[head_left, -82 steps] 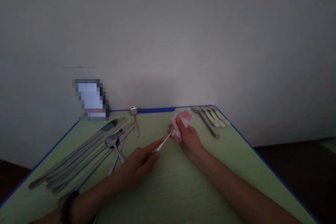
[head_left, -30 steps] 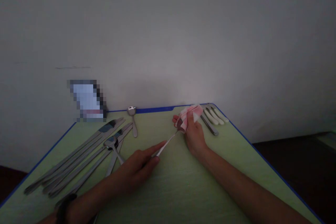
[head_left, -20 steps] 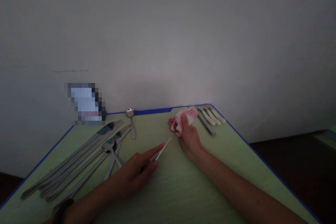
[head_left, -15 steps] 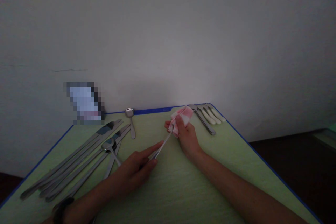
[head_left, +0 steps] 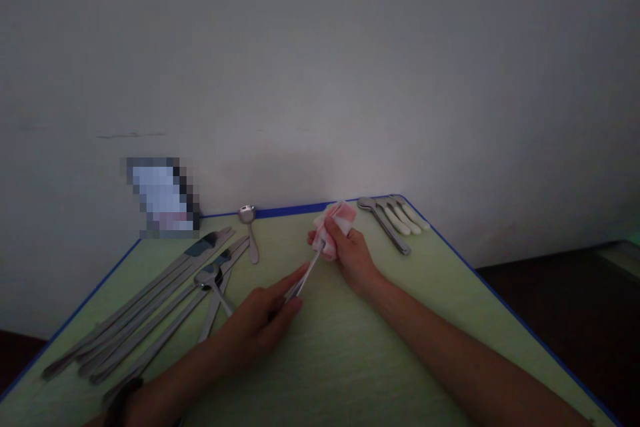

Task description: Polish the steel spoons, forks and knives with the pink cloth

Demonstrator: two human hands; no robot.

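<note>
Between my two hands runs a slim, shiny metal piece of cutlery (head_left: 313, 269), slanting up and to the right. My left hand (head_left: 270, 317) grips its near end between thumb and fingers. The far end goes into a pink and white cloth (head_left: 343, 215), which my right hand (head_left: 354, 257) pinches around it with the thumb on top. Cloth and fingers hide that end, so its kind cannot be told. Left of my left hand a spoon (head_left: 209, 275) rests on other cutlery. A smaller spoon (head_left: 249, 223) lies alone near the back edge.
Several long metal knives and other cutlery (head_left: 150, 297) lie in a slanted row at the left. At the back right are stacked metal spoons (head_left: 385, 227) beside several white-handled utensils (head_left: 400, 219). A blurred phone-like device (head_left: 163, 193) stands at the back left of the green table (head_left: 350, 373), against the wall.
My right hand and the cloth have slid slightly left and down along the cutlery, uncovering the heads of the stacked spoons. My left hand keeps its grip, almost still.
</note>
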